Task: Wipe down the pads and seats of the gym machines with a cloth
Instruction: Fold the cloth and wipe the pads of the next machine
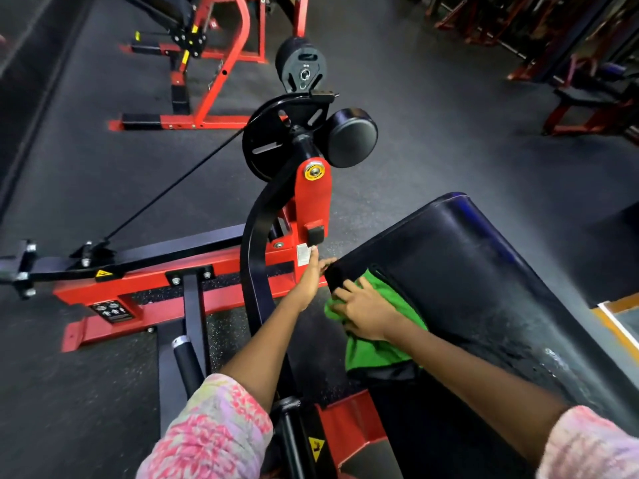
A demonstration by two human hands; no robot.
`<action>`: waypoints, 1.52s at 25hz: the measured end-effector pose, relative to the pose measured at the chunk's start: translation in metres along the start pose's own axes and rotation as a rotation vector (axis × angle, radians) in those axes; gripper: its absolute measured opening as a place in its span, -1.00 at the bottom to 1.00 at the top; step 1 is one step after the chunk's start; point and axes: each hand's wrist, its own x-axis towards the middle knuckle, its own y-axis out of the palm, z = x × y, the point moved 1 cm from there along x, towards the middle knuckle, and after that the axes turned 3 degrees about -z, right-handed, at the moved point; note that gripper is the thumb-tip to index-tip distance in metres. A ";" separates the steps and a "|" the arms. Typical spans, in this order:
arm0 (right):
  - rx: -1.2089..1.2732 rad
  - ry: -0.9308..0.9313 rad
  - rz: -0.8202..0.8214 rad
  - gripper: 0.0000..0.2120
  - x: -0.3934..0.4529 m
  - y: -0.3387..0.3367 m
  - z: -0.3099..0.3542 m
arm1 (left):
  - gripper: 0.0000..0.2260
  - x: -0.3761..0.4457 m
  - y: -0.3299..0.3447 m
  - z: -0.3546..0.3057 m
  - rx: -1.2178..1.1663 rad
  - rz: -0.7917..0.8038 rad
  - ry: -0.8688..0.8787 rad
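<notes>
Cloth [377, 326], green, bunched at near-left corner of big black pad [484, 288], part draped over pad's edge twd floor. Right hand [366, 318] flat on top of cloth, fingers spread & fairly straight, pressing it to pad, not wrapped round it. Left hand [313, 278] just beside, to the left, at pad's corner; fingers extended, tips at/behind pad edge, seems to steady it; actual grip can't tell. Pad's long axis runs from hands away up-right, then near side back twd lower right; unwiped-looking stretch w/ wet specks lies right of right hand. So next stroke prob. right hand dragging cloth along that axis, away from corner; right hand nearer, already on cloth. Further out: red-and-black machine frame [214, 271] left of pad, round roller pad [351, 136] beyond, well apart, likely still to do. Weight plate [302, 65] behind. Dark rubber floor [432, 98] all round.
</notes>
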 end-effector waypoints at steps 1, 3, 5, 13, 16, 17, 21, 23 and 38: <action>0.019 -0.039 -0.025 -0.64 -0.009 -0.002 -0.012 | -0.38 -0.002 0.001 0.000 0.021 0.004 0.002; -0.026 0.052 -0.065 -0.64 -0.011 -0.015 -0.035 | -0.42 -0.007 0.003 0.000 0.020 0.015 0.019; -0.120 0.250 -0.120 -0.63 0.001 -0.022 -0.037 | -0.45 -0.009 0.005 -0.003 -0.006 0.017 0.037; 0.063 0.113 0.065 -0.60 -0.031 -0.014 -0.013 | -0.48 0.004 0.008 0.010 0.098 -0.125 0.060; 0.010 0.358 -0.053 -0.65 -0.014 -0.021 -0.020 | -0.52 0.000 0.008 0.007 0.196 -0.155 0.073; -0.007 0.413 -0.050 -0.66 -0.007 -0.020 -0.012 | -0.52 0.000 0.008 0.007 0.232 -0.169 0.079; 0.032 0.178 -0.015 -0.57 -0.027 0.000 0.023 | -0.50 -0.001 0.009 0.010 0.334 -0.147 0.065; -0.012 0.122 -0.054 -0.58 -0.047 -0.005 0.003 | -0.49 0.000 0.007 0.012 0.345 -0.121 0.045; -0.165 0.577 -0.131 -0.65 -0.034 -0.041 -0.040 | -0.46 -0.014 0.018 -0.015 0.778 -0.106 0.110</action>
